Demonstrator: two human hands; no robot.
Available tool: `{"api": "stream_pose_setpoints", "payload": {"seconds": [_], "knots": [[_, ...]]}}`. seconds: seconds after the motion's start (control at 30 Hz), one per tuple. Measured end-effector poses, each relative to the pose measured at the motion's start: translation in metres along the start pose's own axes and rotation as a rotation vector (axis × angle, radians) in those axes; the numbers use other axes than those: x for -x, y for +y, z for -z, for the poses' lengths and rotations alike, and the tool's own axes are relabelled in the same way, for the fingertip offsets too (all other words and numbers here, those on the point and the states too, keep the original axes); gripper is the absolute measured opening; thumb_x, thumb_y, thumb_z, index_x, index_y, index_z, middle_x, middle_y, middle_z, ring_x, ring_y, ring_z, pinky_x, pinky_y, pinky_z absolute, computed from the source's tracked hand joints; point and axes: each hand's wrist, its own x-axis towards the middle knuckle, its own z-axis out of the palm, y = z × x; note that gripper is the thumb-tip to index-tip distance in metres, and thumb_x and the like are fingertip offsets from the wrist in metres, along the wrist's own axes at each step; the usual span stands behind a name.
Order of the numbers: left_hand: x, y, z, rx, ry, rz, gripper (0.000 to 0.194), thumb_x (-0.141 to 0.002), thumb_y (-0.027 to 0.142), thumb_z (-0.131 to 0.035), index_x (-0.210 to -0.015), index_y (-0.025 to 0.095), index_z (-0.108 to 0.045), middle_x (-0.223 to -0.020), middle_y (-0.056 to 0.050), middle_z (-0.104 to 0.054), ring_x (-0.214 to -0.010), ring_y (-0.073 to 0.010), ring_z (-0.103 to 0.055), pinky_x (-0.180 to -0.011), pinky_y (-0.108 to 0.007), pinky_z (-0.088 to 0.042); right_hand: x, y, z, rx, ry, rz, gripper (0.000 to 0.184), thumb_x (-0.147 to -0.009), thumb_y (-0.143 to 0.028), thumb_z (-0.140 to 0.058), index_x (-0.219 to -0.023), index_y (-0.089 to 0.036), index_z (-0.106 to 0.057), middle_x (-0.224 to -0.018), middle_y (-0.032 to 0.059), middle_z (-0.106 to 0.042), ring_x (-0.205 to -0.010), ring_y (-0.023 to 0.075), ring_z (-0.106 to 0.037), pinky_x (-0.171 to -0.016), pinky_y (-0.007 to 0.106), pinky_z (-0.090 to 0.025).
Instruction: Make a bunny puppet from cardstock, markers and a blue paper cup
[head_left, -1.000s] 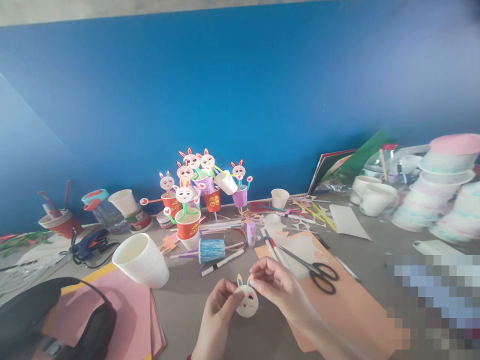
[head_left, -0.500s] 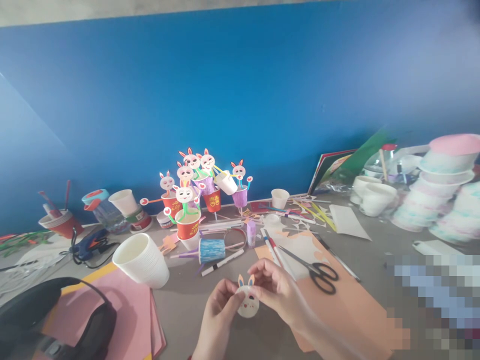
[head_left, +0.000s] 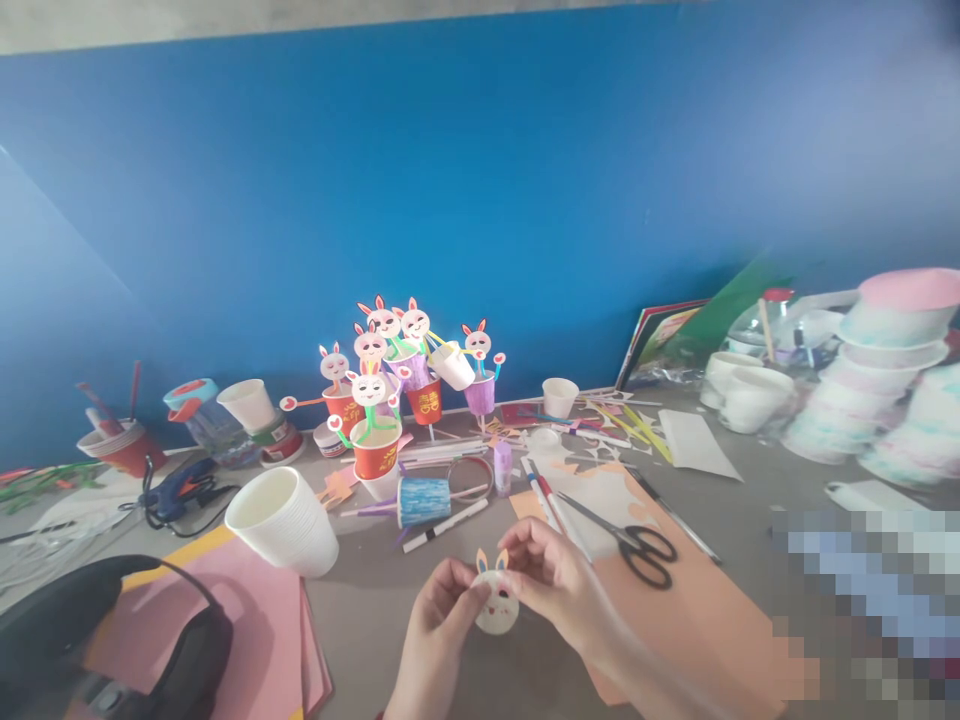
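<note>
Between my hands is a small round paper rabbit face [head_left: 496,610], white with drawn features and two upright ears coloured blue and orange. My left hand [head_left: 444,605] pinches its left edge between thumb and fingers. On the other side my right hand [head_left: 551,575] grips the upper right edge, close to the ear. The fingers cover parts of the face. Just right of my right hand lie black-handled scissors [head_left: 646,552] on orange paper [head_left: 675,625]. Beyond my hands are a capped white marker [head_left: 445,527] and a blue-coloured paper cup [head_left: 424,501] on its side.
Several rabbit-headed cup figures [head_left: 376,455] stand towards the blue wall. A stack of white paper cups [head_left: 289,525] leans at left, beside pink paper [head_left: 247,630] and a black headset-like object [head_left: 180,640]. A glue gun [head_left: 180,490] lies behind. Coloured cup stacks [head_left: 855,390] stand at right.
</note>
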Motion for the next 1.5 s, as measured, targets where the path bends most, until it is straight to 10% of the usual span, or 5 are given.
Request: {"api": "stream_pose_setpoints", "payload": {"seconds": [1.5], "knots": [[-0.003, -0.007, 0.001, 0.018, -0.042, 0.013, 0.043, -0.066, 0.051, -0.085, -0.069, 0.017, -0.058, -0.061, 0.002, -0.061, -0.057, -0.0097, -0.051, -0.057, -0.02, -0.04, -0.001, -0.003, 0.002, 0.071, 0.008, 0.036, 0.02, -0.071, -0.016, -0.062, -0.09, -0.021, -0.058, -0.072, -0.0033, -0.059, -0.068, 0.0149, -0.058, -0.061, 0.026, -0.045]]}}
